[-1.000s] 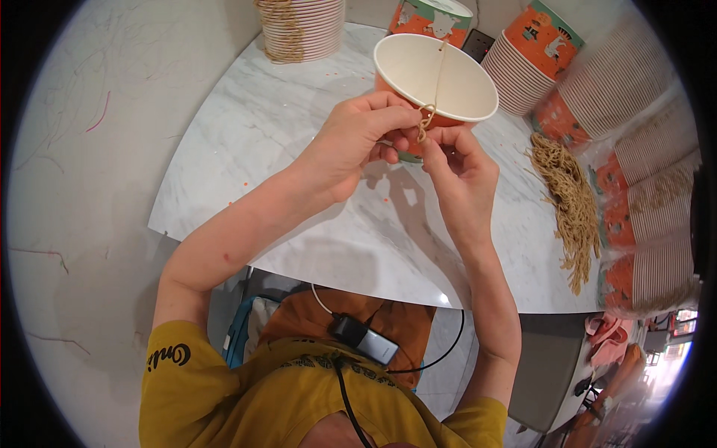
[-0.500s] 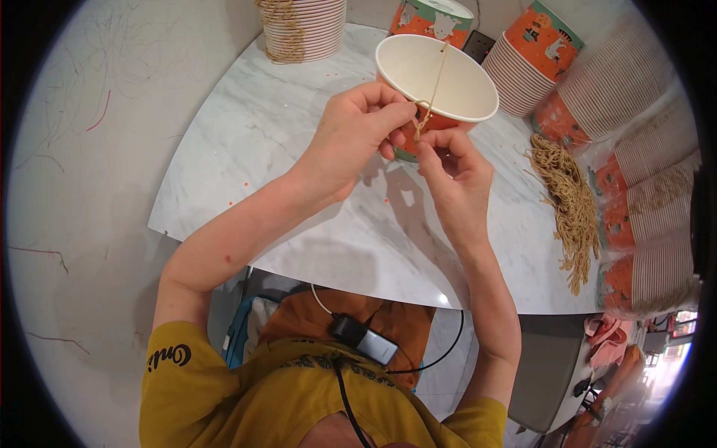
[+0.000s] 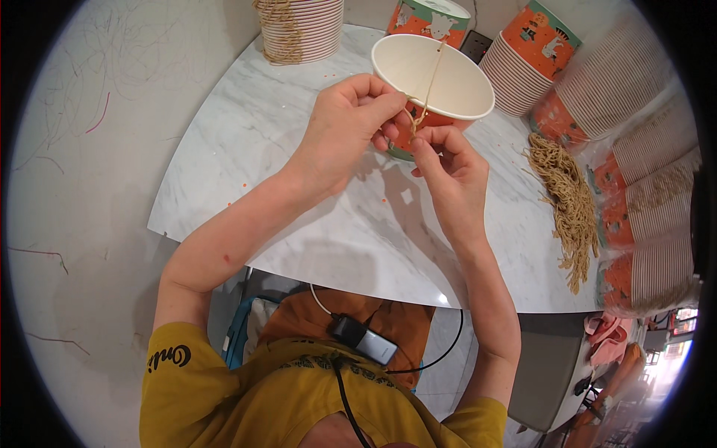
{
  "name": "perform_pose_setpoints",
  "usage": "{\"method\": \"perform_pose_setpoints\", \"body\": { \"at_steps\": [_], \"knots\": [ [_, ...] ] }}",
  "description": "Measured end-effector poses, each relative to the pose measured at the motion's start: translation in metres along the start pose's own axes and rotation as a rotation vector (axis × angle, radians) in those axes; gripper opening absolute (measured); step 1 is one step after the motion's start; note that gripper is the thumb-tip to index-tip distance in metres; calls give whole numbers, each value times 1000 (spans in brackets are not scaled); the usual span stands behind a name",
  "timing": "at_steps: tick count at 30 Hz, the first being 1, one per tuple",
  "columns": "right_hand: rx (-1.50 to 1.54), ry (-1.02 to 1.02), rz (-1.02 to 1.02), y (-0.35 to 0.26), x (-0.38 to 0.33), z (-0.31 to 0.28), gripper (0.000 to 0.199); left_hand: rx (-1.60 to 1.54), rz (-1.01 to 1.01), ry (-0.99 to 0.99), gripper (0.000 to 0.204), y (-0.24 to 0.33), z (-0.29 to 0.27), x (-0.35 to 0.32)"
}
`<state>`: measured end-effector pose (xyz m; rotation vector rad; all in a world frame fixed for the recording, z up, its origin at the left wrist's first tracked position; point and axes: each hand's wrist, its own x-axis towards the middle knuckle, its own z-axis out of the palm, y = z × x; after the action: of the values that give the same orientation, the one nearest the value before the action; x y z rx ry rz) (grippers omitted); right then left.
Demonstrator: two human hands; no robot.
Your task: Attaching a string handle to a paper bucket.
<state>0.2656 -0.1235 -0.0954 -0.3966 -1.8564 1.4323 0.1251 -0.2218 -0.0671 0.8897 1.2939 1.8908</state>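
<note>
A large paper bucket [image 3: 466, 81], white inside and orange-red with green outside, stands on the table before me. A thin tan cord [image 3: 431, 81] runs across its mouth from a small hole in the far rim to the near side. My left hand [image 3: 340, 127] pinches a strand of this cord between thumb and forefinger at the near rim. Just to its right, my right hand [image 3: 457, 175] pinches the cord by a knot or loop, in front of the bucket's near wall. The fingertips partly hide how the strands cross.
A bundle of loose tan cords [image 3: 564, 198] lies at the right. Beyond it are stacks of nested buckets in clear plastic [image 3: 661, 205]. More stacked buckets [image 3: 515, 82] stand at the back right, and a stack with cords hanging on it [image 3: 317, 33] at the back left. Small orange bits dot the marble-patterned table [image 3: 314, 246].
My left hand has shifted slightly up and left with its strand, opening the knot a little. The right hand keeps its pinch and has moved slightly left, as has the bucket.
</note>
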Motion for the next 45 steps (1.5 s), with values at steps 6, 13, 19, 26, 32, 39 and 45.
{"method": "perform_pose_setpoints", "body": {
  "at_steps": [6,13,19,26,32,39,45],
  "knots": [
    [-191,154,-227,-10,0,-3,9,46,30,11,13,2,1,-2],
    [-796,225,-731,-12,21,-7,36,49,44,16,13,2,-1,2],
    [-898,243,-802,-8,26,-7,30,47,22,0,13,0,1,0],
    [-974,261,-796,-9,15,-13,29,39,-8,-34,13,-6,1,1],
    [-975,254,-841,-7,16,-18,36,39,-39,-9,13,-7,-1,4],
    [-941,261,-903,2,18,-12,41,-28,-76,-28,13,-5,-4,5],
    [-1068,201,-889,1,25,-13,52,-25,-80,-22,13,-4,-2,6]
  ]
}}
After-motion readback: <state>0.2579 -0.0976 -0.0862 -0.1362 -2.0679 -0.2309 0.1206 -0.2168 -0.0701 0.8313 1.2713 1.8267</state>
